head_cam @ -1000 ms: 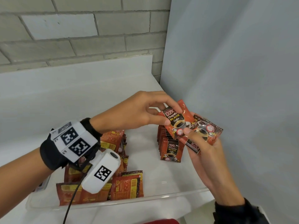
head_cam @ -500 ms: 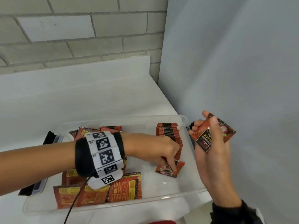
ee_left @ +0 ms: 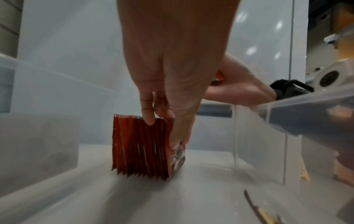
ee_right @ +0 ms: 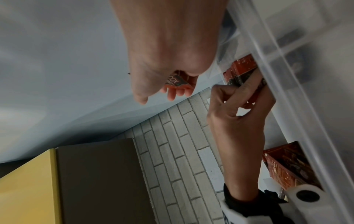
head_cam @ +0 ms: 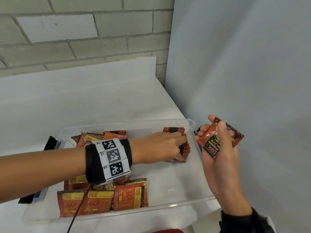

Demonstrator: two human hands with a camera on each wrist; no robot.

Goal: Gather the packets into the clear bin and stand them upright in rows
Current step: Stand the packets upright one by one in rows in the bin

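Packets (head_cam: 218, 142) pinched in my fingers: glossy printed foil-like film. Bin (head_cam: 168, 214) beside them: clear smooth plastic. Wall (head_cam: 67, 39) beyond my fingertips: rough matt painted brick.

Left wrist (head_cam: 108, 163) — wearing a black band carrying three white panels printed with square black codes, a dark cable (head_cam: 76, 211) trailing; right wrist showing a black cuff (head_cam: 242, 221).

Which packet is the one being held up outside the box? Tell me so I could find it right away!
Find the clear bin on the white table. Just past its right wall, the right hand grips a red packet in the air. Unlike the packets in the bin, loose or standing in a row, it is up in the hand, with "D2X BLACK Coffee" printed upside down.
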